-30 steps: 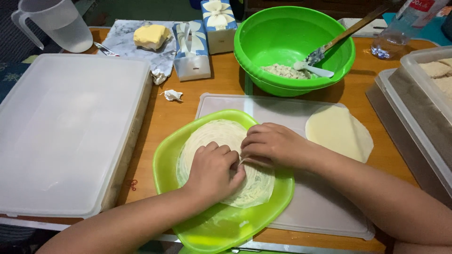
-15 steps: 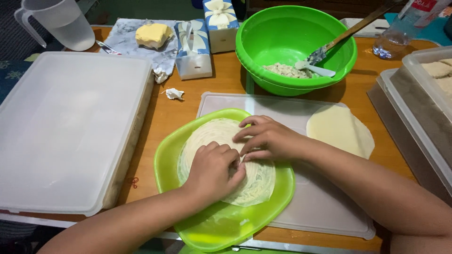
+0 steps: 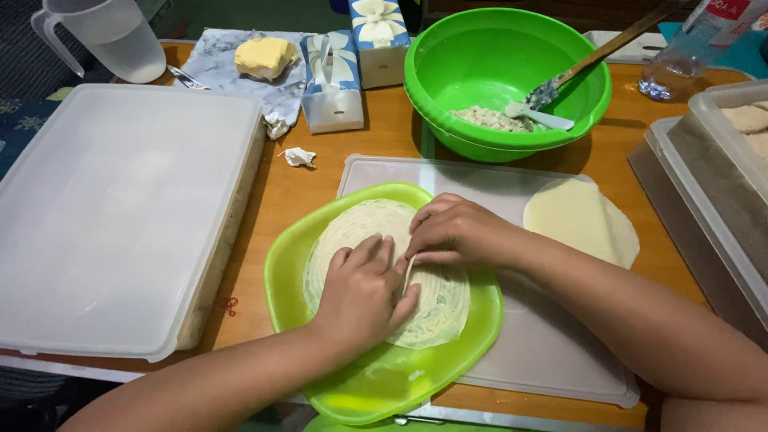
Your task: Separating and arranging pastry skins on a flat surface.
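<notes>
A stack of thin round pale wrappers (image 3: 384,272) lies on a lime-green plastic plate (image 3: 376,384), the landmark here. The left hand (image 3: 364,292) presses flat on the stack; since a moment ago the right hand (image 3: 456,232) has closed its fingertips into a pinching grip on the top sheet's edge, likely starting to peel it free. Right of the plate lies one separated wrapper (image 3: 580,220); behind the plate stands a round green plastic bowl (image 3: 480,72) of filling.

Tissue pack: you see a soft blue-and-white rectangular tissue pack (image 3: 333,84) beside your green bowl.
Gift box: blue-and-white bow-printed carton (image 3: 378,40) stands just behind it.
Bottle label: red label (image 3: 724,10), far right.
</notes>
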